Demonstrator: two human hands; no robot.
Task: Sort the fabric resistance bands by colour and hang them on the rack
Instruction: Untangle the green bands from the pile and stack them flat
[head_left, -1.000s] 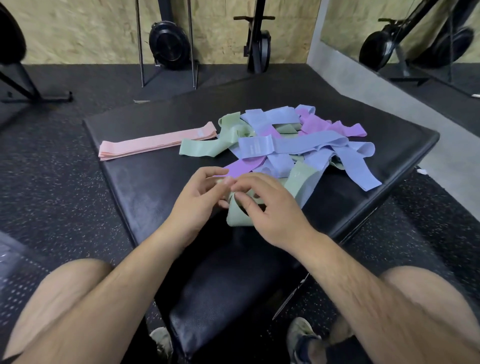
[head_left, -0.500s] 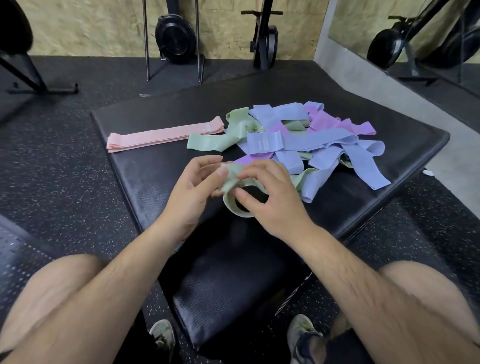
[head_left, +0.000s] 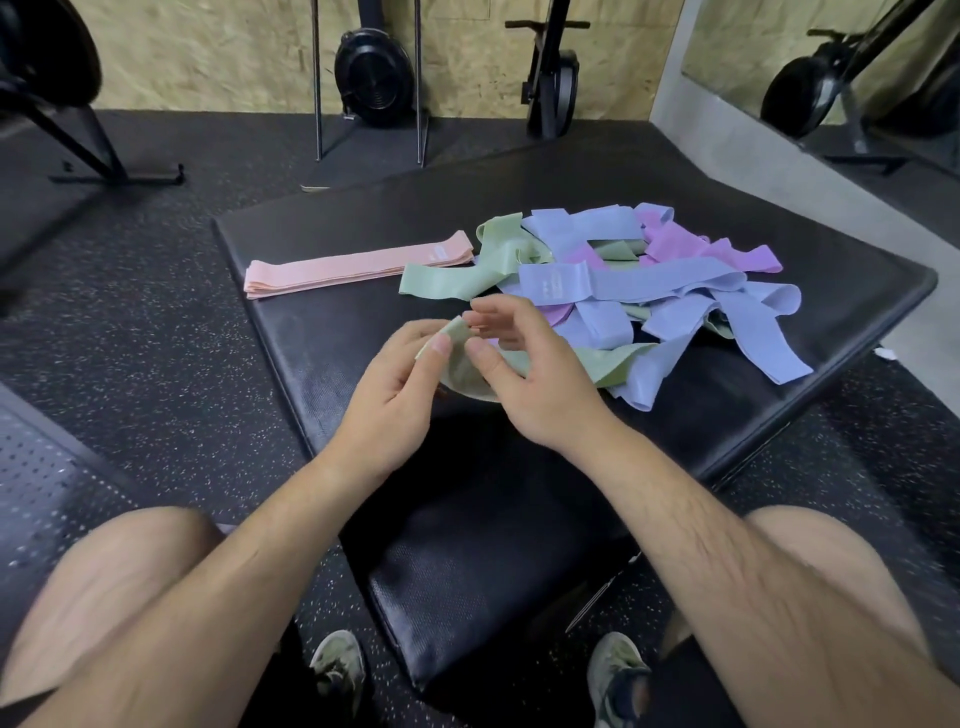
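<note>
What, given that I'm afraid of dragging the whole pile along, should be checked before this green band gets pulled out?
1. Grip on the green band: ok. The left hand pinches its near edge and the right hand holds it alongside.
2. Band free of the pile: not ok. Its far end runs in beside a blue band.
3. Pink stack out of the way: ok. It lies apart, on the left of the mat.
4. Other bands caught on it: cannot tell; the right hand hides the middle.
5. Rack within reach: cannot tell; none is recognisable in view.
</note>
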